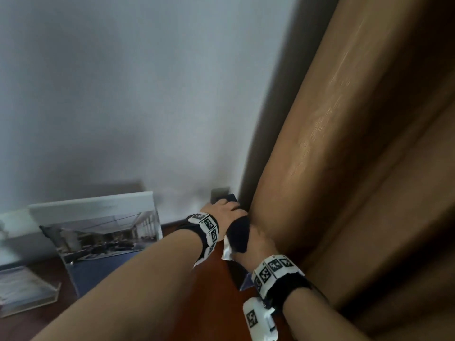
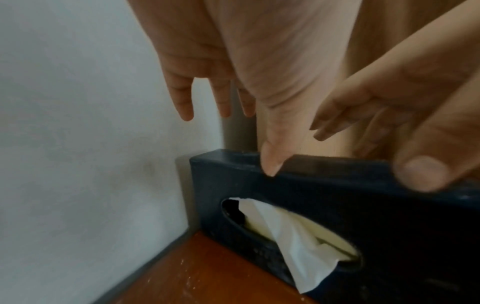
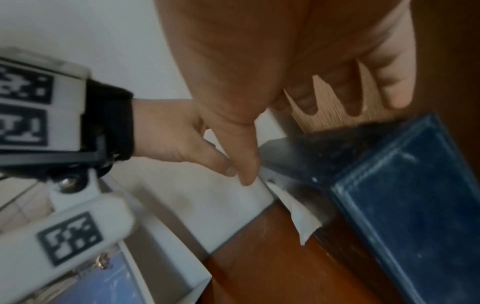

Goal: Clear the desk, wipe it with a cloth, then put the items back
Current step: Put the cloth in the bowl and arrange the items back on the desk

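A dark blue tissue box [image 1: 237, 236] [image 2: 389, 216] [image 3: 405, 216] stands on its side on the reddish wooden desk [image 1: 211, 291] in the corner between wall and curtain. A white tissue [image 2: 293, 242] [image 3: 301, 216] hangs from its oval slot. My left hand [image 1: 225, 209] [image 2: 246, 139] hovers over the far end of its top edge. The fingers are straight and only the thumb tip touches the edge. My right hand [image 1: 258, 239] [image 3: 298, 144] is at the near end. Its thumb is on the front of that edge, and its straight fingers are above the box by the curtain.
A tan curtain [image 1: 344, 143] hangs right behind the box and fills the right side. The white wall [image 1: 123, 94] closes the back. A printed picture [image 1: 103, 232] leans on the wall to the left. A clear acrylic holder [image 1: 27, 289] sits at the far left.
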Demonstrator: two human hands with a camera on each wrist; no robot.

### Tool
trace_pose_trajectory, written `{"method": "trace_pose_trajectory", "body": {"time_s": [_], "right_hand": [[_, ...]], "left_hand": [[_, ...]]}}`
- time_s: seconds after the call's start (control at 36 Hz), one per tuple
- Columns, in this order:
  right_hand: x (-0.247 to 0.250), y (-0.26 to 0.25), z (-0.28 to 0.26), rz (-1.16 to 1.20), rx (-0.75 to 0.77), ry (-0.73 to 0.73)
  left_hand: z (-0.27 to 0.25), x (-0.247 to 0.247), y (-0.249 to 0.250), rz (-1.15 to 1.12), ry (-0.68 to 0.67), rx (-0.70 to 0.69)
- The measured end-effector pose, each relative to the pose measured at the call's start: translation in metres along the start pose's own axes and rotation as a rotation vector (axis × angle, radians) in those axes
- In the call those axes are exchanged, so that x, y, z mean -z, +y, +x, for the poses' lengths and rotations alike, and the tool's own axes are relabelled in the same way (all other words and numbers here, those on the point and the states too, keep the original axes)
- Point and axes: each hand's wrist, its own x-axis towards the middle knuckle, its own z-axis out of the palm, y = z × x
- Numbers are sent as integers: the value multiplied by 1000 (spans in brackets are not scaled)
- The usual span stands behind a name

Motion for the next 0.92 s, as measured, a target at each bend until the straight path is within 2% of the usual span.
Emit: {"method": "trace_pose_trajectory", "body": {"time_s": [0.11, 0.31, 0.56, 0.72, 0.92], "right_hand": [[-16, 8, 4, 26, -94, -83], [-29, 16, 15, 27, -51, -46], [-23, 26, 11, -38, 1, -25], [1, 48, 1, -123, 154, 77], [37, 56, -19, -237, 233, -29]], "left_hand": [[26, -13, 0, 75, -131, 14], [54, -22, 5, 153, -250, 16], [72, -31, 6, 192, -190, 99], [48, -19, 8, 168, -210, 119], [4, -6, 26, 50, -192, 121]]}}
